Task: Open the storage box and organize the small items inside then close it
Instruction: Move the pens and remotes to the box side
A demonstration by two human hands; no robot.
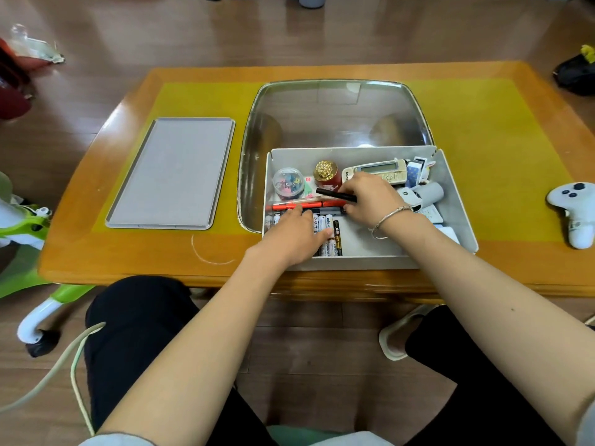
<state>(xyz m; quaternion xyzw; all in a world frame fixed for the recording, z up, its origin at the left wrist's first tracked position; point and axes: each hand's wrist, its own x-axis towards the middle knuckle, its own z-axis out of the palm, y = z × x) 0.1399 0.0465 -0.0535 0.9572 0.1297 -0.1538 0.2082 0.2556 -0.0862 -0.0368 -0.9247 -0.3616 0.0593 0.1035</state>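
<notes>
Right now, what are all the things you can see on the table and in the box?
table: one, orange wood with a yellow mat, under everything
storage box: one, white, open, near edge of the table
lid: one, grey, flat on the table left of the box
clear tray: one, see-through, behind and under the box
batteries: several, mostly white, in a row at the box's front left
red pen: one, lying behind the batteries
clip jar: one, clear with coloured clips, back left of box
gold-topped red jar: one, back middle
game controller: one, white, table's right end
left hand: one, flat on the batteries
right hand: one, grip closed on a black pen
</notes>
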